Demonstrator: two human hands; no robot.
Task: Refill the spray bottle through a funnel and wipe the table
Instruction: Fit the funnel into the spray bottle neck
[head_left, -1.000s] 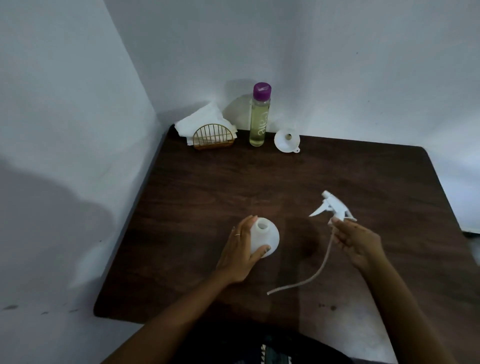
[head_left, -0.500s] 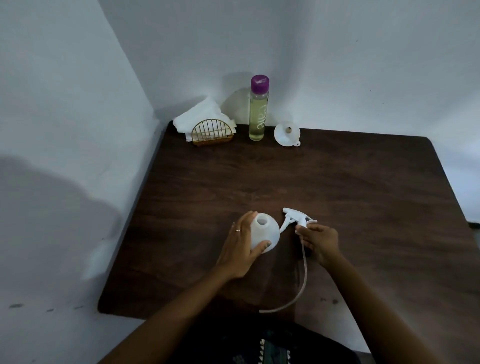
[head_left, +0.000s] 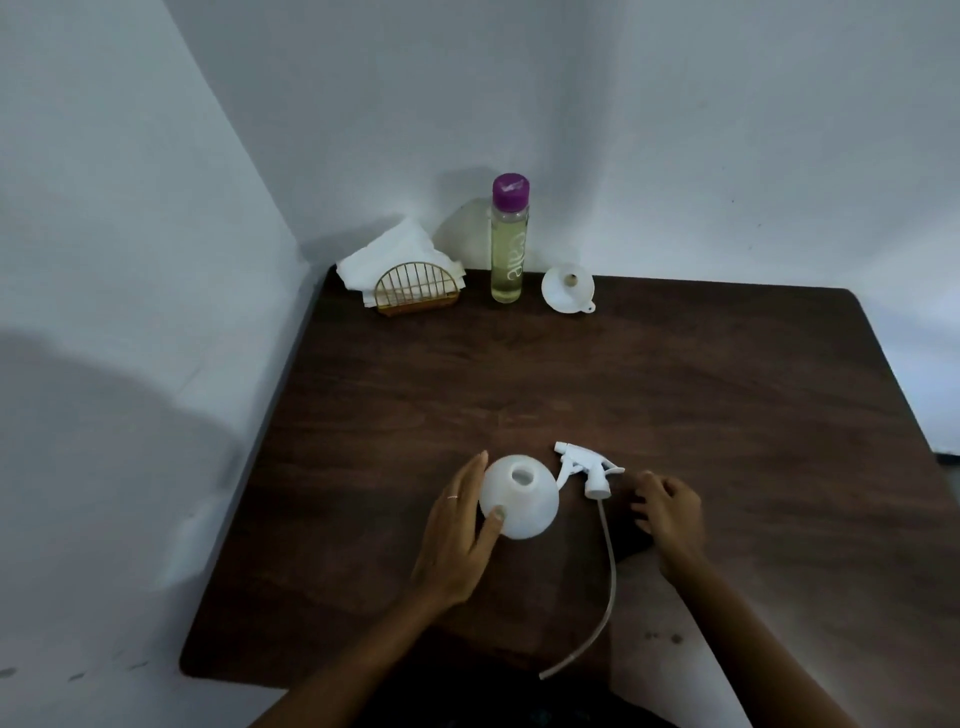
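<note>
A round white spray bottle (head_left: 522, 506) stands open-necked near the table's front, and my left hand (head_left: 460, 530) grips its left side with the thumb on its front. The white trigger head (head_left: 587, 467) lies on the table just right of the bottle, its long tube (head_left: 608, 577) trailing toward the front edge. My right hand (head_left: 670, 512) hovers a little right of the trigger head, fingers loosely curled, holding nothing. A white funnel (head_left: 567, 290) and a clear refill bottle (head_left: 508, 244) with yellowish liquid and a purple cap stand at the back.
A gold wire holder with white napkins (head_left: 410, 278) sits in the back left corner. The dark wooden table (head_left: 675, 395) is pushed against walls on the left and back. Its right and front edges are free.
My right hand carried the trigger head leftward, laid it on the table beside the bottle and let go. My left hand has stayed on the bottle.
</note>
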